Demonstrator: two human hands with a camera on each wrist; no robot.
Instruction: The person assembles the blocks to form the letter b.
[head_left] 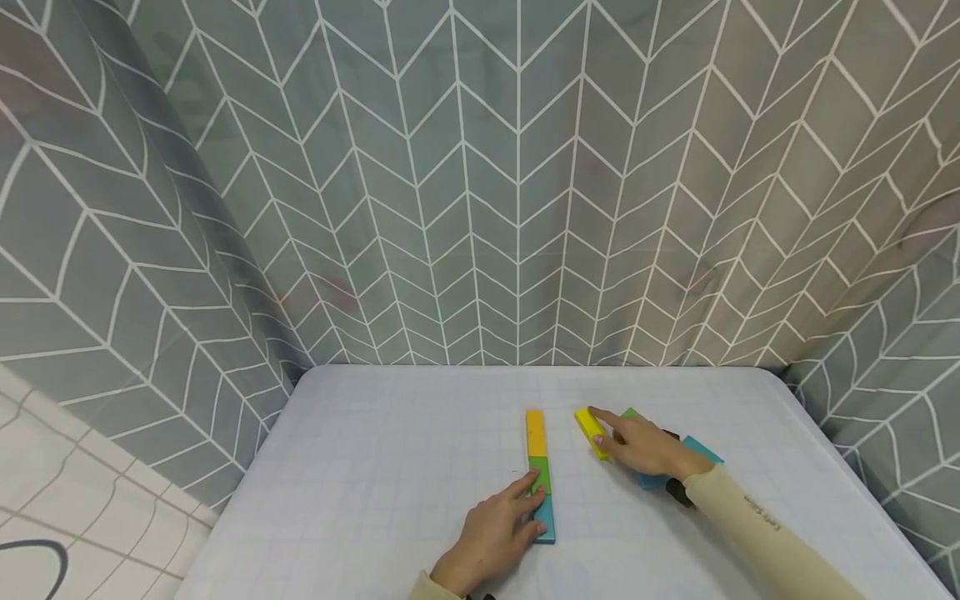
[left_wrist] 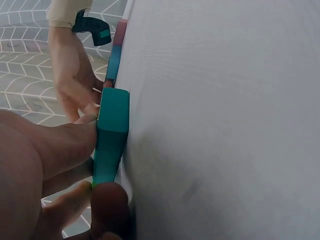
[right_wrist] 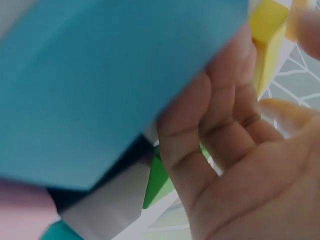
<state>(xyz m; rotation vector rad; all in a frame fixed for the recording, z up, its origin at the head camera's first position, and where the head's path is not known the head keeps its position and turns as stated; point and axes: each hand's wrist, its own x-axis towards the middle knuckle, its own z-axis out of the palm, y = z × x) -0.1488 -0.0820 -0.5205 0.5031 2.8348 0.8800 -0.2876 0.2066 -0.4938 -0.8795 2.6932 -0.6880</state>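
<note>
Three flat blocks form a straight row end to end on the white table: an orange block (head_left: 536, 432) at the far end, a green block (head_left: 539, 463) in the middle and a blue block (head_left: 548, 527) nearest me. My left hand (head_left: 489, 533) rests fingertips on the green and blue ones; in the left wrist view, its fingers lie against the blue block (left_wrist: 114, 112). To the right of the row, my right hand (head_left: 637, 443) pinches a slanted yellow block (head_left: 590, 430), index finger at its far end and thumb along its side.
Beneath and behind the right hand lie loose pieces: a green block (head_left: 628, 412), a blue block (head_left: 702, 450) and another blue piece (head_left: 651, 482). A pink block (left_wrist: 120, 32) shows in the left wrist view. A patterned curtain (head_left: 517, 183) hangs behind the white table (head_left: 375, 467).
</note>
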